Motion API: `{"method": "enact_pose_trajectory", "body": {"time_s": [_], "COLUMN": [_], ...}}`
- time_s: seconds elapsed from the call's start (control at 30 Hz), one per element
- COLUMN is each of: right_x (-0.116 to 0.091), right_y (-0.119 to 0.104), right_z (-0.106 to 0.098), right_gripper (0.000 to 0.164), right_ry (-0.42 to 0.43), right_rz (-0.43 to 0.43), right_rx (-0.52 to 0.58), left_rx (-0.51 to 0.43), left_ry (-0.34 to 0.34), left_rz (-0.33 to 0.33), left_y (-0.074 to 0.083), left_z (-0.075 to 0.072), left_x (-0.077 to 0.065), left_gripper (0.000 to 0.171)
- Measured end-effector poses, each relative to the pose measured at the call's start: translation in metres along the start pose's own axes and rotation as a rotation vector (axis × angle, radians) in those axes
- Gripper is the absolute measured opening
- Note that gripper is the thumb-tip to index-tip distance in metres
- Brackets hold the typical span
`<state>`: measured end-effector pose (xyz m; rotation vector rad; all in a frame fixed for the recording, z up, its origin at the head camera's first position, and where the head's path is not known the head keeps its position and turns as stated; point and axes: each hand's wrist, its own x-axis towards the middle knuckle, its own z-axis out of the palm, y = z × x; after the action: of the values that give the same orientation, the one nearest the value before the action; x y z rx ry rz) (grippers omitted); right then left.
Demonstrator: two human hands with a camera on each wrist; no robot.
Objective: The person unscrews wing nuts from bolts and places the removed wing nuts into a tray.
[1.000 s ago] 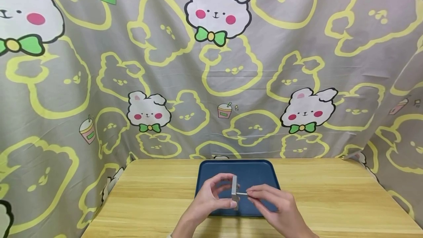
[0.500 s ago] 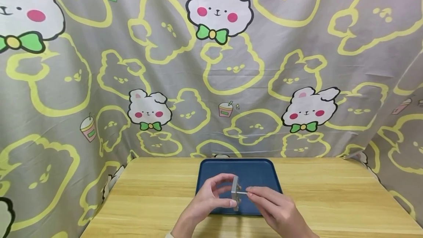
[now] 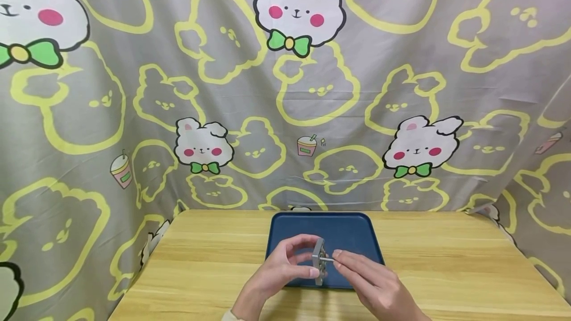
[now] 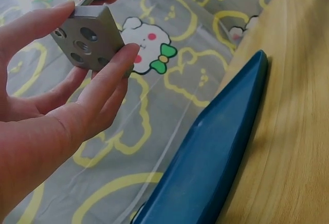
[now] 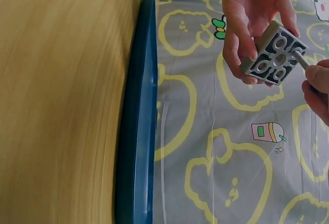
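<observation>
My left hand (image 3: 285,267) grips a square grey metal plate (image 3: 318,261) by its edges, thumb below and fingers above in the head view. Round holes pierce the plate's smooth face in the left wrist view. Its ribbed back (image 5: 279,58) has one central hole and several corner ones in the right wrist view. My right hand (image 3: 379,281) pinches a thin metal rod (image 3: 327,260), with a ridged shank, whose tip is at a corner hole on the ribbed side. The fingers hide the rod's other end.
A dark blue tray (image 3: 321,222) lies on the light wooden table (image 3: 214,251) under and behind the hands. A grey patterned curtain (image 3: 250,88) hangs around the table's back and sides.
The plate has turned slightly, showing more of its ribbed side in the head view. My right fingers have shifted slightly around the rod. Both hands stay in nearly the same place.
</observation>
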<state>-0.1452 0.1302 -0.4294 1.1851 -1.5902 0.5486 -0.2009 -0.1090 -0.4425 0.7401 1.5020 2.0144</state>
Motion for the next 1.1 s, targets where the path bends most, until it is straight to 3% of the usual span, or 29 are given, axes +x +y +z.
{"method": "enact_pose_trajectory", "body": {"time_s": [0.23,0.37,0.6,0.87,0.97,1.07,1.1], "right_x": [0.006,0.002,-0.017,-0.031,-0.037,-0.043,-0.045], "right_y": [-0.004,0.0,0.011,0.024,0.027,0.028,0.028], "right_z": [-0.005,-0.005,-0.002,0.001,0.0,-0.001,-0.002], "right_gripper": [0.027,0.028,0.034,0.033,0.027,0.008,0.015], "right_ry": [0.014,0.033,-0.026,-0.07,-0.092,-0.129,-0.14], "right_rz": [-0.002,0.033,0.253,0.419,0.478,0.552,0.58], "right_rx": [0.02,-0.027,-0.081,-0.025,0.018,0.065,0.082], "left_rx": [-0.048,-0.012,0.096,0.236,0.237,0.2,0.187], "left_ry": [-0.008,-0.005,-0.016,-0.034,-0.025,0.018,0.033], "left_rz": [-0.027,-0.021,0.001,0.016,0.014,-0.008,-0.019], "left_y": [-0.001,-0.002,-0.004,-0.006,-0.008,-0.015,-0.018], "left_z": [0.001,0.002,0.004,0.015,0.019,0.025,0.027], "left_x": [0.001,0.002,0.004,0.001,-0.002,-0.004,-0.005], "left_gripper": [0.065,0.068,0.063,0.067,0.066,0.064,0.063]}}
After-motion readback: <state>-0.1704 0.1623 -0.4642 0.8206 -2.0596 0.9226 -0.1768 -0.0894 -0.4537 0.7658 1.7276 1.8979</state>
